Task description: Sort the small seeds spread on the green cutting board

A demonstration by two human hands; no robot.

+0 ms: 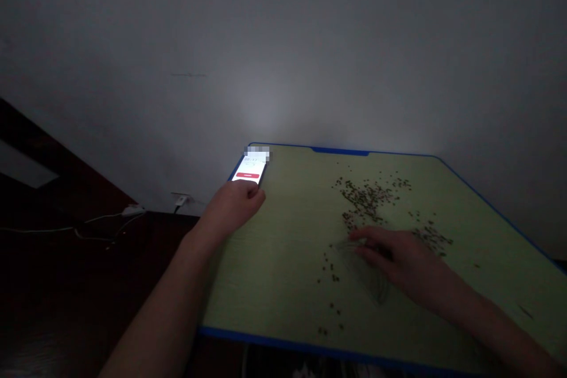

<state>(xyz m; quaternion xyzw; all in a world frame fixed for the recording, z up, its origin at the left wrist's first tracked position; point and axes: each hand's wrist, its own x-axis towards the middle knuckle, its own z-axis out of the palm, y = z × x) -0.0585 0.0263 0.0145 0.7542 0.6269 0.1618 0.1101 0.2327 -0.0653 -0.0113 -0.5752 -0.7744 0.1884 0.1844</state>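
Note:
My left hand is curled closed at the table's left edge, over the near end of a phone with a lit screen. Its fingertips are turned out of sight, so whatever they hold, if anything, is hidden. My right hand pinches the rim of a see-through plastic container, which looks tilted; its exact shape is hard to make out in the dim light. Just beyond the container, many small dark bean-like grains lie scattered on the table. A smaller patch of grains lies beyond my right wrist.
The pale green table has a blue rim and stands against a grey wall. Loose grains lie left of the container, some near the front edge. White cables run along the dark floor at left.

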